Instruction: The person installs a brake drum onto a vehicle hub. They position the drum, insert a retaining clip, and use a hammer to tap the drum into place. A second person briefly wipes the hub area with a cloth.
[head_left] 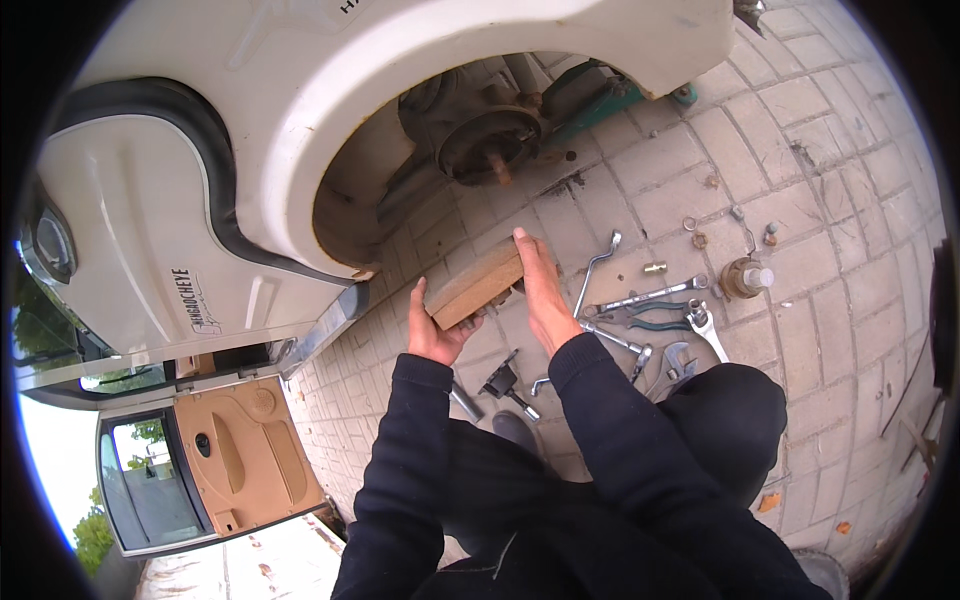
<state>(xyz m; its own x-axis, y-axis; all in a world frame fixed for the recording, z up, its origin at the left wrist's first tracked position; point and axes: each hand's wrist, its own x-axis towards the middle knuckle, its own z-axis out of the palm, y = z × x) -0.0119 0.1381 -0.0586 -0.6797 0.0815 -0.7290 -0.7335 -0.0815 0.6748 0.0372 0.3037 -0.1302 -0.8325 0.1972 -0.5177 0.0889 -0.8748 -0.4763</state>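
Okay, brown wood-looking rectangular block [478, 284] held two-handed.

Left hand [434, 335] and right hand [544, 298] clamped on opposite ends, block on near side of rusty round wheel hub [478, 150]. Right of hub and nearer: green-handled metal pliers [657, 325], long chrome wrench [650, 296], on beige paving [832, 330].

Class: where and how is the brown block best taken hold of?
Probably by its two ends, from left and right: the brown block is long and flat-faced, with the left hand at one end and the right hand at the other.
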